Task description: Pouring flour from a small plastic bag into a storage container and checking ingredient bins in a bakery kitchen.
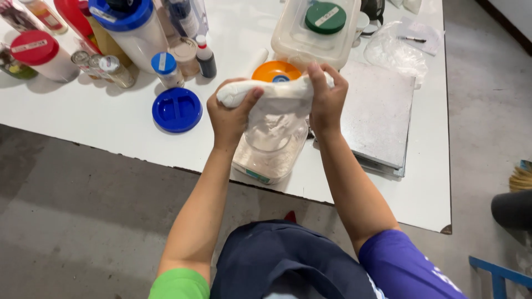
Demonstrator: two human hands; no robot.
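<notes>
my left hand (231,113) and right hand (327,99) have fingers clamped on the white dough roll (271,91), long axis left-to-right at frame centre, directly above the clear jar (266,158) on the bench (111,119).

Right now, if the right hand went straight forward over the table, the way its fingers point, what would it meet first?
Probably the orange lid, just beyond the right hand that grips the white bag. Behind it stands the clear plastic box. Depth is unclear, so the hand might pass above the lid.
</notes>
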